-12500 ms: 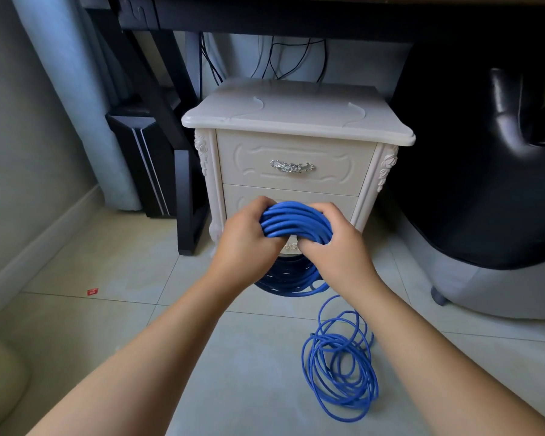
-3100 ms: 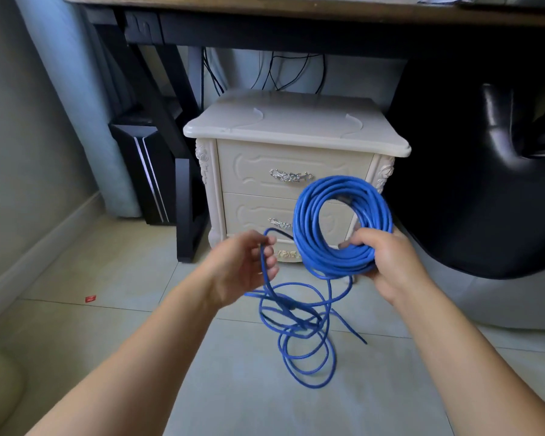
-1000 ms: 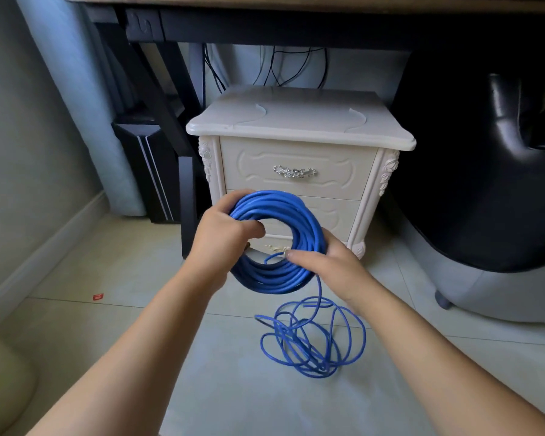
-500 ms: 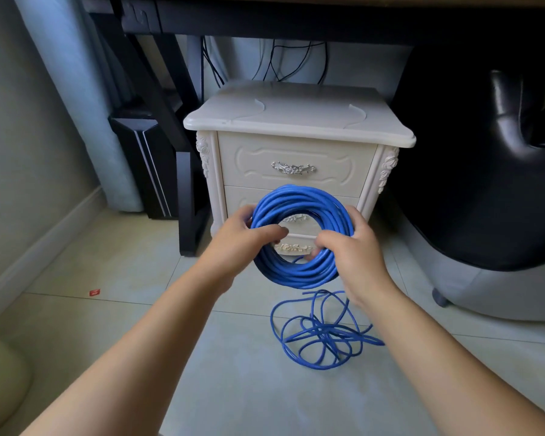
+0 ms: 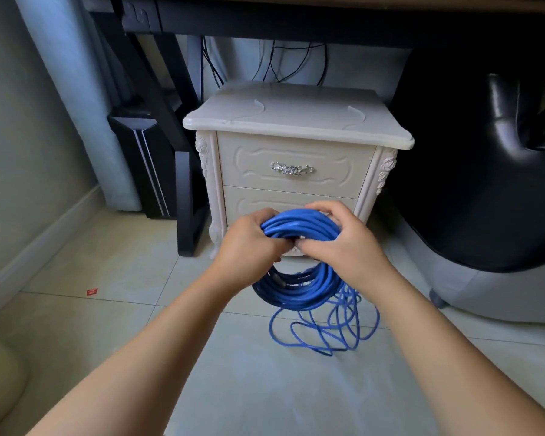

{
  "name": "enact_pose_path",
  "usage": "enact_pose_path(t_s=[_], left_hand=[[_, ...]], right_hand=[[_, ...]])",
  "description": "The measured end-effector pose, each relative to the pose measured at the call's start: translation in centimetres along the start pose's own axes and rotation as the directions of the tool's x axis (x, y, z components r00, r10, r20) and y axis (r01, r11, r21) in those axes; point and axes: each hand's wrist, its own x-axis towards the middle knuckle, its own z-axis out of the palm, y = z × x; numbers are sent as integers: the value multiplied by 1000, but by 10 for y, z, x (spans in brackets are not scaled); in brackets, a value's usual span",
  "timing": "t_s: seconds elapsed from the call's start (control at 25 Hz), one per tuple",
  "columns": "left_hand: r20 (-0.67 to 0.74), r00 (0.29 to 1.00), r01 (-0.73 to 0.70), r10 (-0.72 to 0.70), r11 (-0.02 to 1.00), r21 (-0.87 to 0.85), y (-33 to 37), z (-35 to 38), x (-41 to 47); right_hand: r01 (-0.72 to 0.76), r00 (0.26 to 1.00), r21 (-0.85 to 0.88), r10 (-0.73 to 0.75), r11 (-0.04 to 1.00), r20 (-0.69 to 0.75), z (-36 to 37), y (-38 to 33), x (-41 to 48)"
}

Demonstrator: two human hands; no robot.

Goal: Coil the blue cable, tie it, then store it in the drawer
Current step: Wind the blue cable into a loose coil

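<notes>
A thick coil of blue cable (image 5: 299, 228) hangs upright in front of the cream nightstand (image 5: 296, 121). My left hand (image 5: 249, 250) grips the coil's top left, fingers curled through its middle. My right hand (image 5: 343, 247) grips the top right, fingers wrapped over the strands. The coil's lower half (image 5: 299, 291) shows below my hands. Several loose loops of the same cable (image 5: 324, 332) trail on the tiled floor beneath. The upper drawer (image 5: 293, 152) with its silver handle (image 5: 292, 169) is closed. The lower drawer (image 5: 265, 199) is partly hidden behind my hands.
A dark desk frame (image 5: 158, 99) and a black computer tower (image 5: 142, 165) stand left of the nightstand. A black leather chair (image 5: 485, 171) fills the right side. Black wires (image 5: 283, 64) hang behind the nightstand. A small red scrap (image 5: 92, 291) lies on the floor tiles.
Both hands have come together at the top of the coil, and the coil has tipped so its upper rim faces me. The loose loops on the floor have shifted slightly.
</notes>
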Motion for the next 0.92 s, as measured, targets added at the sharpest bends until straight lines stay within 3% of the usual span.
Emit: enact_pose_path(t_s=[0.12, 0.24, 0.36, 0.48, 0.68, 0.76, 0.84, 0.92], left_hand=[[-61, 995, 66, -84, 965, -256, 2, 0, -1], [-130, 968, 122, -217, 850, -512, 4, 1, 2], [-136, 929, 158, -345, 699, -697, 3, 8, 2], [-61, 929, 196, -364, 626, -755, -3, 19, -2], [116, 939, 322, -324, 711, -625, -7, 3, 2], [103, 973, 230, -207, 827, -512, -6, -11, 5], [79, 996, 66, -50, 973, -222, -6, -19, 5], [147, 988, -67, 54, 994, 89, -6, -18, 1]], right_hand=[[-170, 984, 352, 137, 920, 117, -4, 0, 0], [-260, 963, 367, 209, 893, 172, 3, 3, -4], [-234, 972, 445, 224, 865, 76, 21, 6, -10], [-205, 964, 479, 262, 853, -54, 26, 11, -8], [-195, 964, 331, 242, 923, -106, 13, 11, 0], [-163, 981, 170, 177, 972, -74, 5, 7, 0], [-106, 994, -65, 106, 992, 6, -1, 7, -1], [-37, 992, -287, 70, 957, 104, -2, 7, -2]])
